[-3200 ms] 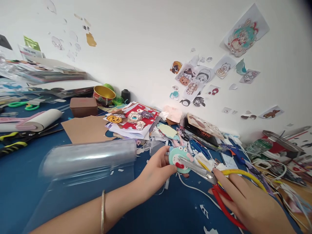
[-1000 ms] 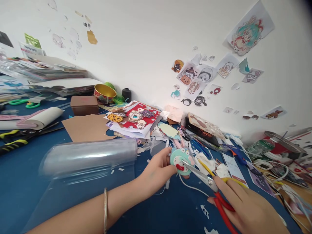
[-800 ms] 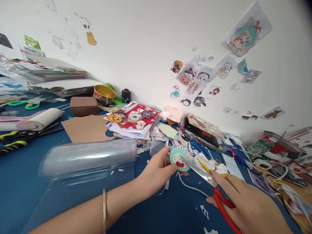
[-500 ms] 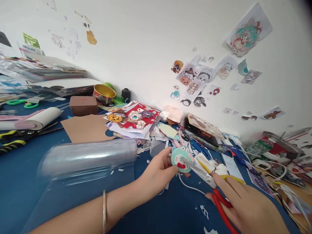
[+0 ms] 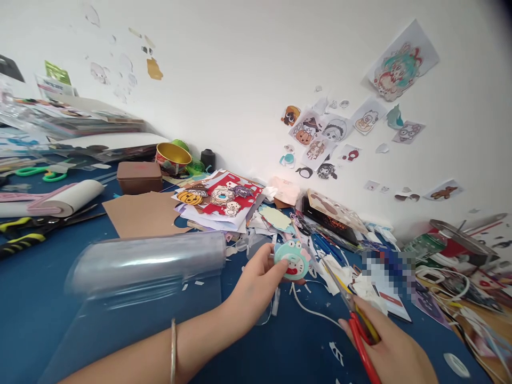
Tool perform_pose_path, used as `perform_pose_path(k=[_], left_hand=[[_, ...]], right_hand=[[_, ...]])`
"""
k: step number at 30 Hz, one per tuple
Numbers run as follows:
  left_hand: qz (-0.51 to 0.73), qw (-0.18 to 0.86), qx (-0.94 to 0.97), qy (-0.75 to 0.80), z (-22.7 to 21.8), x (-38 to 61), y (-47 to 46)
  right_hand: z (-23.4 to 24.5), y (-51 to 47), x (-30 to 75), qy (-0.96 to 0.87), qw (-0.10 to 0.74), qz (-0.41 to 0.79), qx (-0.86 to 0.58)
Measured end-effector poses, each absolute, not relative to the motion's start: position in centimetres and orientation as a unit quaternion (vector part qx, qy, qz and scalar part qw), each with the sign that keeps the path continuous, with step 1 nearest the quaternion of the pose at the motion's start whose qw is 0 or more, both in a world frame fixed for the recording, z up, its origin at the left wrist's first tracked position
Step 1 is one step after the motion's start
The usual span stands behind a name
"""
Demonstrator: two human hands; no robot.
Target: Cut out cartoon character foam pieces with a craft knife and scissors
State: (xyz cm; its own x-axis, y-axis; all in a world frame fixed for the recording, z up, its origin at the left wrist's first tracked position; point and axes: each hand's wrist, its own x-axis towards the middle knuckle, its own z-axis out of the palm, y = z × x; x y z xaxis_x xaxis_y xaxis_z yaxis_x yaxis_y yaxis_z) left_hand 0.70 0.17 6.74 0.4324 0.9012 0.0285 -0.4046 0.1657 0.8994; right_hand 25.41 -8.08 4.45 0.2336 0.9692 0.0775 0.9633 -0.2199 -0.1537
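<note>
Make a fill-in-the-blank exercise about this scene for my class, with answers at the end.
1. The scissors in the right grip have one yellow handle and one ____.
2. The turquoise cutout is held in the ____ grip.
3. Paper drawings are stuck to the white ____.
4. The clear roll lies on a tabletop coloured ____.

Missing words: red; left; wall; blue.

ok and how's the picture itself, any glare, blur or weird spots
All in the head view: bright glare streaks along the clear plastic roll; a blocky pixelated patch up and right of the scissors, hiding detail there; a dark top right corner; the teal cutout in the left hand reads fairly clearly.
</note>
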Motion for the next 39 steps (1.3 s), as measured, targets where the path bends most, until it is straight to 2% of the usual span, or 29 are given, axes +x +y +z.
perform_pose_path(k=[3, 6, 12, 15, 18, 20, 21, 23, 25, 39], left_hand=[[0.452, 0.706, 0.459, 0.295, 6.1, 1.1, 0.1], [0.435, 0.706, 0.464, 0.311, 5.9, 1.3, 0.0], [0.392, 0.690, 0.497, 0.351, 5.1, 1.3, 0.2], [0.372, 0.659, 0.527, 0.387, 4.5, 1.3, 0.3], [0.344, 0.632, 0.558, 0.414, 4.6, 1.4, 0.1], [0.335, 0.611, 0.582, 0.420, 4.9, 1.4, -0.2], [0.335, 0.598, 0.595, 0.419, 5.0, 1.4, -0.3], [0.338, 0.572, 0.621, 0.416, 5.3, 1.5, -0.6], [0.337, 0.551, 0.643, 0.412, 5.4, 1.6, -0.8], [0.319, 0.500, 0.682, 0.427, 6.0, 1.6, -1.1]], right_hand=[[3.1, -7.1, 25.5, -0.611, 0.001, 0.043, -0.791], [1.7, -6.3, 25.9, -0.650, -0.046, 0.010, -0.759], [1.8, -5.3, 25.5, -0.740, -0.094, -0.060, -0.664], [2.9, -4.7, 24.8, -0.765, -0.115, -0.136, -0.619], [4.2, -4.0, 23.3, -0.753, -0.093, -0.221, -0.613], [5.1, -3.7, 21.7, -0.764, -0.055, -0.235, -0.598], [5.4, -3.5, 20.8, -0.780, -0.022, -0.239, -0.579], [5.8, -3.2, 19.1, -0.829, 0.115, -0.229, -0.498], [5.8, -2.8, 17.8, -0.833, 0.179, -0.247, -0.462], [4.1, -1.7, 16.9, -0.832, 0.187, -0.287, -0.436]])
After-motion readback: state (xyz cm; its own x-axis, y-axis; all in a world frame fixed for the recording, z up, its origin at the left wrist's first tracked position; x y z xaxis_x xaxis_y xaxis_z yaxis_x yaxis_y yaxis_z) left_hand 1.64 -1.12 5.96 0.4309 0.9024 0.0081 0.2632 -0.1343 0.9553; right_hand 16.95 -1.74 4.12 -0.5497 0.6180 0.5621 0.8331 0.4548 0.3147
